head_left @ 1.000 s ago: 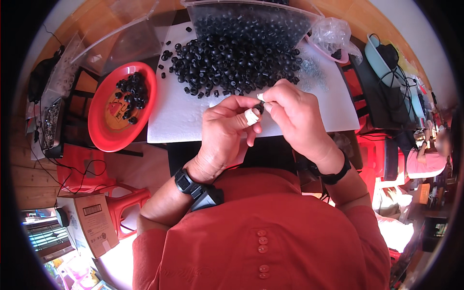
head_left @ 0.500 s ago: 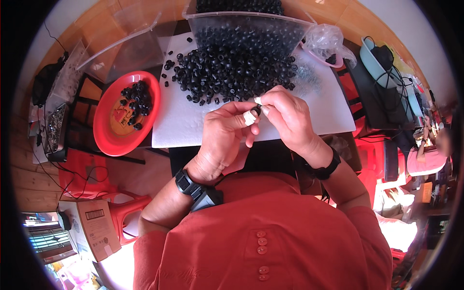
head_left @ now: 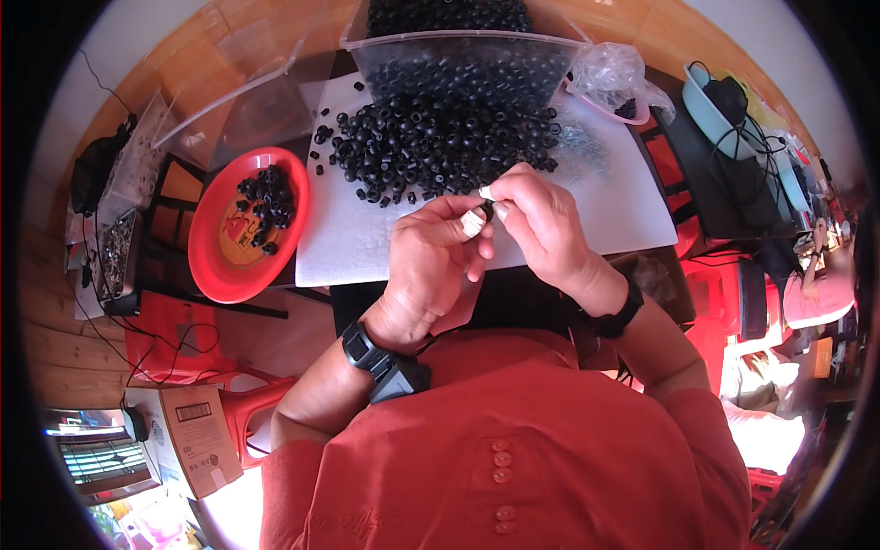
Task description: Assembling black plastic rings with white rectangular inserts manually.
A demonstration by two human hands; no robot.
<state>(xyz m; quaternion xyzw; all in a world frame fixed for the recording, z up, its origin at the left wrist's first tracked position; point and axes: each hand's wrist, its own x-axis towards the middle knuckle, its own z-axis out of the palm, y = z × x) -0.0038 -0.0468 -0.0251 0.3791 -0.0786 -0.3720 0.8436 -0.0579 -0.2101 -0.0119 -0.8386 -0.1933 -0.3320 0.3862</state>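
My left hand is closed, with a small round black plastic part held between thumb and fingers above the table's front edge. White tape wraps its thumb. My right hand meets it there, its thumb and taped index finger pinched together at that part. Whatever the right fingertips grip is too small to make out. Just beyond both hands, a heap of similar black plastic parts is spread over a white foam sheet. Beside the heap, on its right, are tiny silvery pieces.
A red oval tray with several black parts is at the left. Behind the heap stands a clear plastic bin full of black parts. A pink basket with a clear bag and a light-blue basin are at the right. Another person sits far right.
Both hands keep nearly the same pose at the black part. The surroundings have shifted slightly in the picture as the view turned a little.
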